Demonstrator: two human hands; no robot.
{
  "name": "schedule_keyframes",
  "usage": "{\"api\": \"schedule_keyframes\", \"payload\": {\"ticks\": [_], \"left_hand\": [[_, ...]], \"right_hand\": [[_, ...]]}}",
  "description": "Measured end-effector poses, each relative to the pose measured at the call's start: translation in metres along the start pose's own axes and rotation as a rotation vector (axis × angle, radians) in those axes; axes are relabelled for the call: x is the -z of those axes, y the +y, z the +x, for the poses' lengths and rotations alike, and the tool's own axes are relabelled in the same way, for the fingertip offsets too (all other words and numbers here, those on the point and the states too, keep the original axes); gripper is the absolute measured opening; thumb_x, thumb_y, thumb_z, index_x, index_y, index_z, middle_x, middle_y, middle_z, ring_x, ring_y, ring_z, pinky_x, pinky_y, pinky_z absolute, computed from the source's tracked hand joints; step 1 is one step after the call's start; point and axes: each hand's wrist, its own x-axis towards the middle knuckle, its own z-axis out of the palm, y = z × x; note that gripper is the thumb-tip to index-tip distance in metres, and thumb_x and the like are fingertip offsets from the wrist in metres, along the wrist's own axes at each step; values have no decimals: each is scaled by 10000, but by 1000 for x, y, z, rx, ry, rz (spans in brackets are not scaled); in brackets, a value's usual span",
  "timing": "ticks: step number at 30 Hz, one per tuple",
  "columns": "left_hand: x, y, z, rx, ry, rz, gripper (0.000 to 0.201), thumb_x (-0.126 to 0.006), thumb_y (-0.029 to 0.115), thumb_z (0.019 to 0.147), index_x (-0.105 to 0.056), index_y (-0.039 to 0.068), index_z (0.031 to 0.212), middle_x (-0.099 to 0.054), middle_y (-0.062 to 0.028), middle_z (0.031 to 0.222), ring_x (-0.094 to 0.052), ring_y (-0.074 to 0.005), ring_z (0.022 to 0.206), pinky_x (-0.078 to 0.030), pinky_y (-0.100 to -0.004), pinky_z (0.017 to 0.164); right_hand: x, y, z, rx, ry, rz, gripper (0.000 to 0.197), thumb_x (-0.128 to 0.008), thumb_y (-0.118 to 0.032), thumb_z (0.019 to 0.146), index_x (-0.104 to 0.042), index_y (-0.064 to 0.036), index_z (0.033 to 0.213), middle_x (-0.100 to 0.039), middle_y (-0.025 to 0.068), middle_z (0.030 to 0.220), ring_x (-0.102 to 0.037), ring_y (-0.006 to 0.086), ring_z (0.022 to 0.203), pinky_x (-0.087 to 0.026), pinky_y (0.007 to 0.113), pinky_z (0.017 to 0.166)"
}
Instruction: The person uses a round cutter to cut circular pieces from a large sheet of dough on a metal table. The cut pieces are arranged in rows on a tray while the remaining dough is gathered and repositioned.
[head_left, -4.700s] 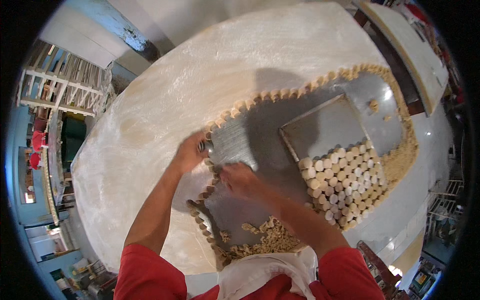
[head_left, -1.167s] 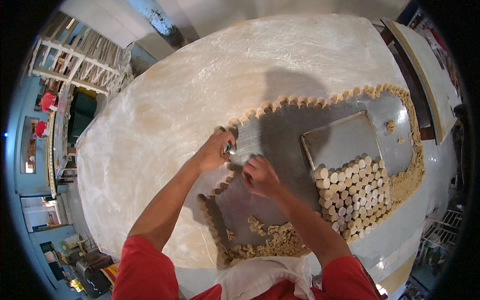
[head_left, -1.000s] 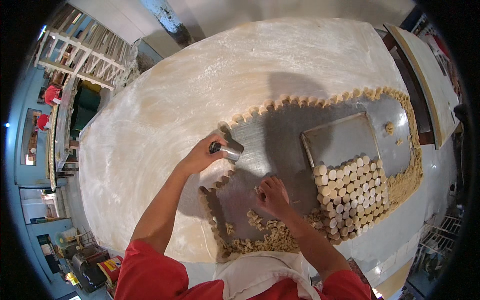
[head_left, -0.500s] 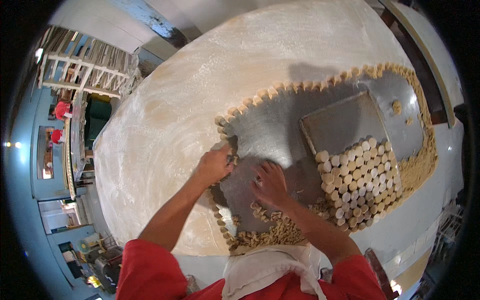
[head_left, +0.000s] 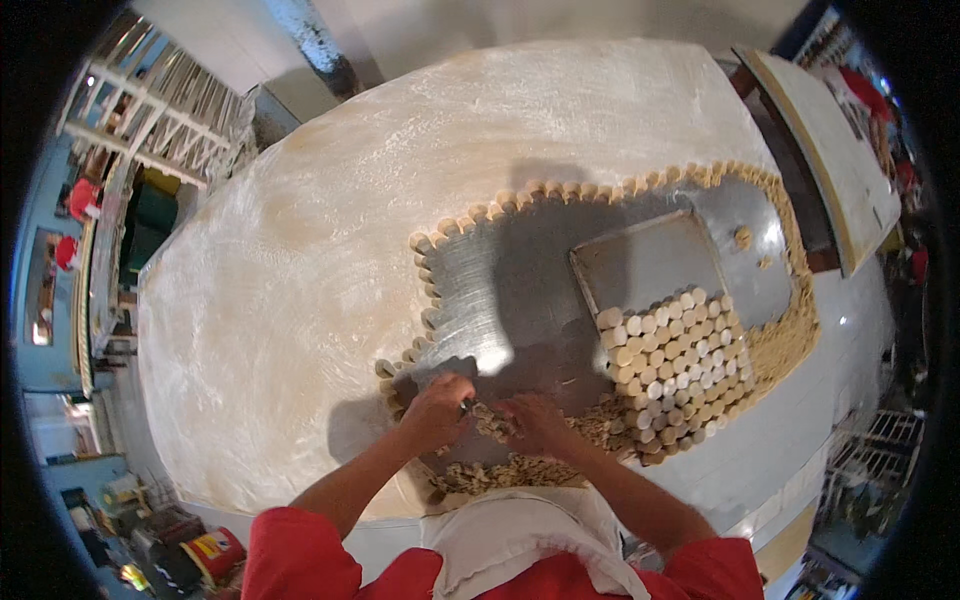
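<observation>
My left hand (head_left: 438, 412) is closed around a small metal cutter (head_left: 467, 405), most of it hidden by the fingers. Just right of it, my right hand (head_left: 538, 424) has its fingers curled on crumpled dough scraps (head_left: 490, 423) between the two hands. Under them lies the grey metal worktop (head_left: 470, 290), bared inside a wide sheet of floured dough (head_left: 300, 260). The sheet's cut edge (head_left: 500, 203) is scalloped with round bites. More loose scraps (head_left: 500, 474) are heaped along the near edge, close to my apron.
To the right, a metal tray (head_left: 650, 245) is partly filled with rows of round dough pieces (head_left: 685, 350). A band of leftover dough (head_left: 785, 345) runs along the right edge. Wooden racks (head_left: 150, 100) stand at far left; a board (head_left: 810, 150) stands at far right, near another person (head_left: 868, 95).
Both hands have come nearer my body and closer together. My right hand, spread on the metal before, is now curled on scraps. The whole view has shifted a little.
</observation>
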Motion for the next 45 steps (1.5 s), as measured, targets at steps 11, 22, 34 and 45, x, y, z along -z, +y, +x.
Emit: {"api": "schedule_keyframes", "payload": {"ticks": [11,22,34,45], "left_hand": [[-37,236,-7,78,647,-421,632,-866,146,918,-573,40,1467,-728,-126,1177,-714,-238,992,-582,-383,874],[-46,304,-16,80,934,-118,554,-658,72,1016,-444,2,1523,-642,-188,1252,-633,-233,1101,-526,-393,983],[-128,327,-56,392,851,-494,575,-718,139,1028,-450,55,1529,-650,-124,1215,-637,-191,1090,-525,-368,1020],[-126,295,-63,338,912,-367,542,-761,309,1021,-533,42,1435,-687,-148,1177,-684,-245,1066,-544,-380,957]], "right_hand": [[65,0,-90,193,-143,1628,768,-771,-330,1033,-398,-98,1663,-557,98,1564,-589,193,1340,-503,382,1124],[138,110,-122,302,142,1899,326,-686,-217,1045,-629,-74,1331,-690,128,1264,-670,347,1243,-558,468,1092],[319,319,-92,-12,346,-121,311,-785,-169,824,-735,-84,1119,-737,231,1195,-701,430,1143,-569,530,967],[322,394,-67,-411,161,137,693,-754,-153,823,-629,-144,1505,-753,187,1267,-754,314,1041,-617,452,815]]}}
